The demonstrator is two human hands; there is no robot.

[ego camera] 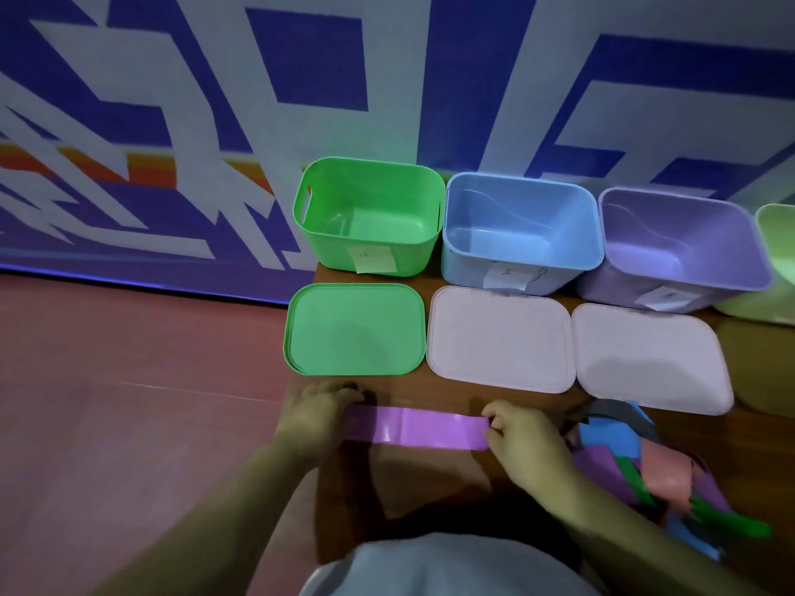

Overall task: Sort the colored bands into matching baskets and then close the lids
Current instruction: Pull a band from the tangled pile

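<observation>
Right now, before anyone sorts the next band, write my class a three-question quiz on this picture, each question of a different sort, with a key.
1. True or false: the left hand and the right hand each hold an end of the purple band.
2. Which basket stands between the green basket and the purple basket? A pink, B blue, C yellow.
3. Fill in: the lid in front of the green basket is ___.
Key: 1 true; 2 B; 3 green.
</observation>
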